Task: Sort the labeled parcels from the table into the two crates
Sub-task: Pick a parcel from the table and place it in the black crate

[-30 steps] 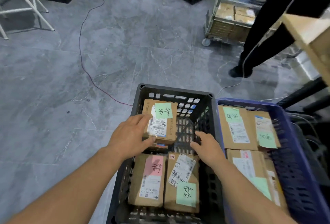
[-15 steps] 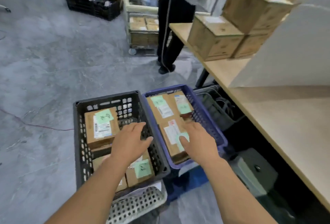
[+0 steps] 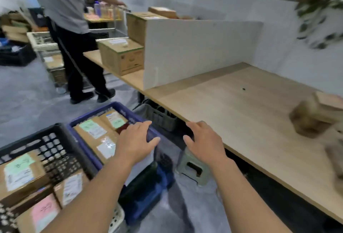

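A black crate (image 3: 55,141) at the lower left holds several brown parcels with green and pink notes. Beside it a blue crate (image 3: 118,107) holds more labeled parcels (image 3: 96,132). My left hand (image 3: 135,142) hovers over the blue crate's right rim, fingers apart, holding nothing. My right hand (image 3: 204,142) is in the air just short of the wooden table's (image 3: 241,106) front edge, also open and holding nothing. Blurred brown parcels (image 3: 311,119) lie on the table at the far right.
A person in a grey shirt and black trousers (image 3: 74,47) stands beyond the crates by a cart. A white divider (image 3: 194,47) and cardboard boxes (image 3: 122,56) stand on the table's far end. A small green stool (image 3: 193,167) and a dark bin (image 3: 159,119) sit under the table edge.
My view has swung right from the crates toward the table. Both hands have come up out of the black crate and moved right, holding nothing.
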A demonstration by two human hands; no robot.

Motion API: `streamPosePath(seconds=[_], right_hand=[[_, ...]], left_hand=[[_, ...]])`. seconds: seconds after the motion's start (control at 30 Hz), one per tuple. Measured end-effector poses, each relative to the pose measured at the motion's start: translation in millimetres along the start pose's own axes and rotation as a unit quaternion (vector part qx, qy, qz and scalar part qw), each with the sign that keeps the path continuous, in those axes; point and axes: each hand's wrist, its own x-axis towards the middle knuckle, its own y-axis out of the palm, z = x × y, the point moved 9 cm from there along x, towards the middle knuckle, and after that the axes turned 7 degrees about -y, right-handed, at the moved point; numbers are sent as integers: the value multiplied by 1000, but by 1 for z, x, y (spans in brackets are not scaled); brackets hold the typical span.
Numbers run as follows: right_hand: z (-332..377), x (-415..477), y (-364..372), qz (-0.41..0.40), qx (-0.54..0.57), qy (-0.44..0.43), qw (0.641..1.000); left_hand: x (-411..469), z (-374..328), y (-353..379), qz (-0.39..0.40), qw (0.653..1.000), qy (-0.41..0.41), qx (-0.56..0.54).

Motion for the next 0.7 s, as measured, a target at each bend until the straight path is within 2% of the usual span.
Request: streamPosePath(seconds=[0.33,0.7], right_hand=[[-165,-136,-69,-78,-13,128,989],[-304,-283,-119,-132,-35,321,937]], left_hand=[[-50,-216,65,22,988,155,-2],[-105,-415,144,89,939,333,-13]])
